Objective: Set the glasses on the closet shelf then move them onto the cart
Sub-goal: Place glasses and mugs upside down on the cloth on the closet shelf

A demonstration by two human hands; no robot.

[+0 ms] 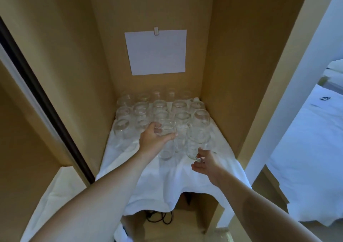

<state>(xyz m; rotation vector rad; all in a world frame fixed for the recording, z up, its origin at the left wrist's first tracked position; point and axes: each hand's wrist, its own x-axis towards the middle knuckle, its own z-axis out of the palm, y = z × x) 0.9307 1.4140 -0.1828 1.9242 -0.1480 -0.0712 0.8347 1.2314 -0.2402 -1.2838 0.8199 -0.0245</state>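
Observation:
Several clear round glasses stand in rows on a white cloth that covers the closet shelf. My left hand grips the upper part of one clear glass in the front row, thumb on its right side. My right hand sits lower right, its fingers pinching the rim of another glass near the cloth's right side. Glasses at the back are blurred and partly hidden behind the nearer ones.
Tan closet walls close in on both sides. A white sheet of paper is clipped to the back wall. A dark door edge runs at left. Black cables lie under the shelf. A white bed lies at right.

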